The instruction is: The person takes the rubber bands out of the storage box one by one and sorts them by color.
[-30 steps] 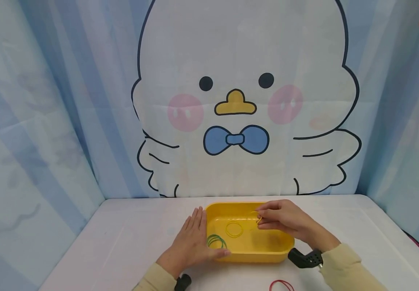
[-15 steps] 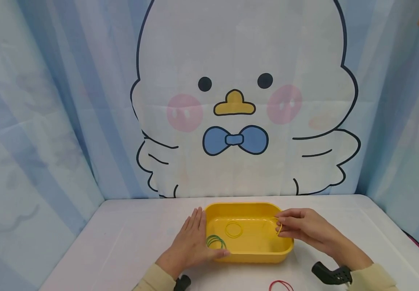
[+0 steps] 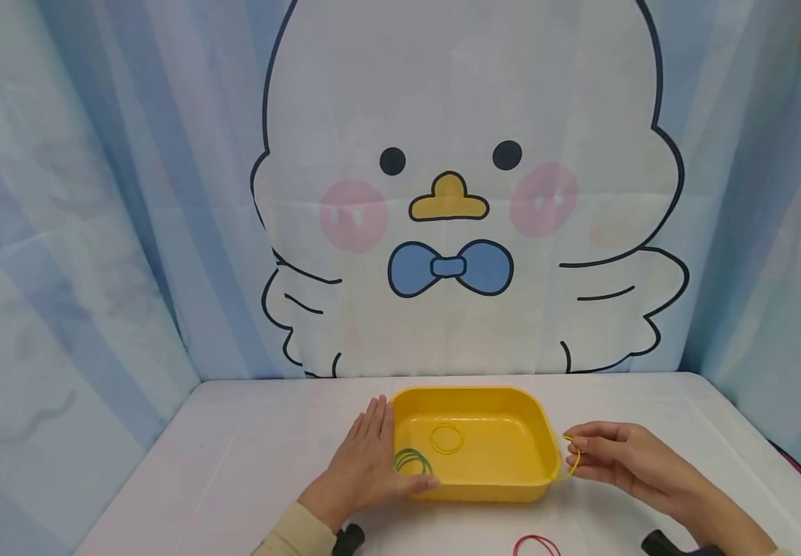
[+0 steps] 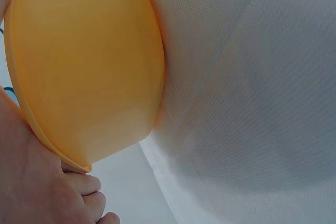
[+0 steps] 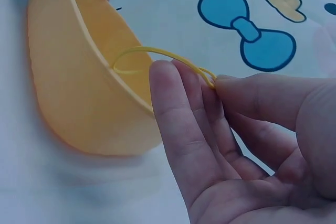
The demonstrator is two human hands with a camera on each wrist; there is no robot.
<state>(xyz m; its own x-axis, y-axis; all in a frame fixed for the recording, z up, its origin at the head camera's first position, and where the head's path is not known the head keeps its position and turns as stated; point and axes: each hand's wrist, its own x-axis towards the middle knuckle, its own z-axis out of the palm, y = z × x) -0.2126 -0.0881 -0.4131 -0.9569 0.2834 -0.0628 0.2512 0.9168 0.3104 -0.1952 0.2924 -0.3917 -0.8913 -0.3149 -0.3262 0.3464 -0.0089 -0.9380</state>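
A yellow plastic tray (image 3: 476, 492) stands on the white table. My left hand (image 3: 365, 455) rests along its left side with straight fingers, the thumb over the front rim; the left wrist view shows that hand (image 4: 37, 182) against the tray wall (image 4: 94, 66). Just off the tray's right end, my right hand (image 3: 622, 459) pinches a yellow rubber band (image 3: 578, 459) between thumb and fingers. In the right wrist view the looped band (image 5: 157, 50) reaches from the fingertips to the tray's rim. Inside the tray lie a yellow rubber band (image 3: 432, 439) and several green rubber bands (image 3: 430, 465).
Red rubber bands (image 3: 537, 538) lie on the table (image 3: 233, 463) near its front edge, partly cut off by the frame. A curtain with a cartoon bird (image 3: 456, 332) hangs behind the table. Black wrist mounts (image 3: 348, 539) sit at both wrists.
My right hand has moved right and toward me, carrying the yellow rubber band from above the tray's inside to beyond its right end. The left hand and the tray have stayed put.
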